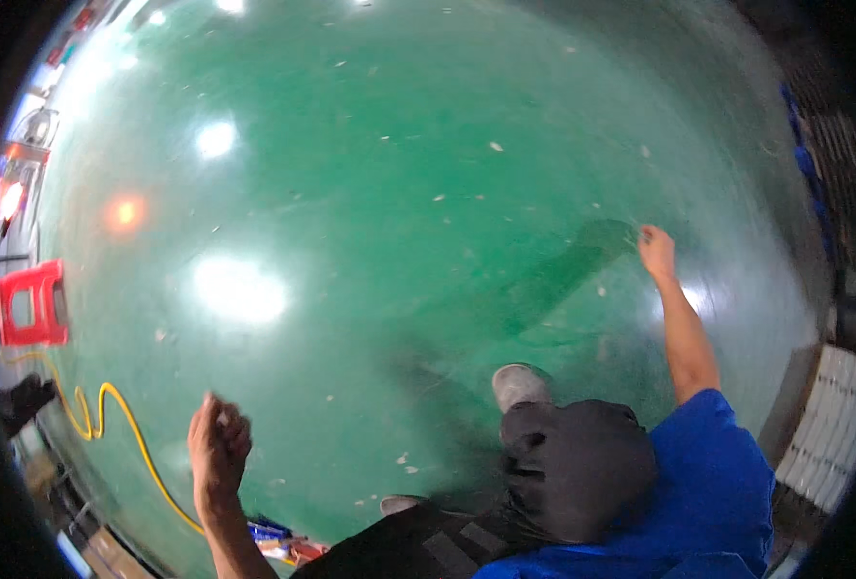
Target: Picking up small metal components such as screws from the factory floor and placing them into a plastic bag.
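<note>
My left hand (219,444) is raised over the green floor (380,261) at the lower left, its fingers curled in and no object showing in them. Out to the right, my right hand (656,253) hangs at the end of a stretched arm, with thumb and fingers pinched together. Faint thin streaks show by its fingertips; whether they belong to something held, I cannot make out. Neither hand touches anything around it. Below are my dark trousers and a light grey shoe (520,386), one leg in front of the other.
A red plastic stool (32,304) stands at the left. A yellow hose (138,439) winds over the floor near my left arm. Blue and red items (283,540) lie beside my left forearm. White stacked pieces (828,425) stand at the right edge. Small light scraps dot the floor.
</note>
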The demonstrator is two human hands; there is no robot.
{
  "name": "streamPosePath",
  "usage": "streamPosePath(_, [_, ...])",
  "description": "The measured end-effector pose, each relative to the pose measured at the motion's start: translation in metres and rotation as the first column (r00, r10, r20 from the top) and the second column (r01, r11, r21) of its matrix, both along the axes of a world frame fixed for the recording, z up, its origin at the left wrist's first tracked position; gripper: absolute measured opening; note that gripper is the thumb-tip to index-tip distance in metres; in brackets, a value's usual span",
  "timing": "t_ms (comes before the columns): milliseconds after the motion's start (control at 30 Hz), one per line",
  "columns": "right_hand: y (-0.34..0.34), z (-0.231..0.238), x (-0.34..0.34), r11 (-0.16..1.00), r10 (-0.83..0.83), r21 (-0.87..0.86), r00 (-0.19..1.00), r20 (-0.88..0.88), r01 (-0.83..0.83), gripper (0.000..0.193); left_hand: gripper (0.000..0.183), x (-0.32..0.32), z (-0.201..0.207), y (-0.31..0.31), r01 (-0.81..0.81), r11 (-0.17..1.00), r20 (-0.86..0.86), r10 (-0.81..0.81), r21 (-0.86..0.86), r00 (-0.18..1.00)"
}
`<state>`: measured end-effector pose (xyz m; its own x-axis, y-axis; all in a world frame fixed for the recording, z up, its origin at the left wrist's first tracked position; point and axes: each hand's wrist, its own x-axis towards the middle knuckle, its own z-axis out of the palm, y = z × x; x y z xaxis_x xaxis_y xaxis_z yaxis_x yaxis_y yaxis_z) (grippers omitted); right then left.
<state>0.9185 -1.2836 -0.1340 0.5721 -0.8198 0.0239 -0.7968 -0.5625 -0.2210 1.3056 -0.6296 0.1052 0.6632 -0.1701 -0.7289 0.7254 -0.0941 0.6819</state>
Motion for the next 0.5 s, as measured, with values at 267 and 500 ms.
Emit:
streamPosePath(267, [0.069,0.028,0.116,0.940,0.154,0.263,0.957,0.244,-0.218,0.026,0.043,-0.020,0.028,0.025,0.030,0.992,0.002,-0.030,-0.122,1.000])
streamPosePath(500, [0.213,0.082,0.254,0.664,0.534,0.361,0.754,0.384,-0.654,0.022,0.047,-0.073,0.043,0.135,-0.212,0.967,-0.021,0.211,-0.142,0.977])
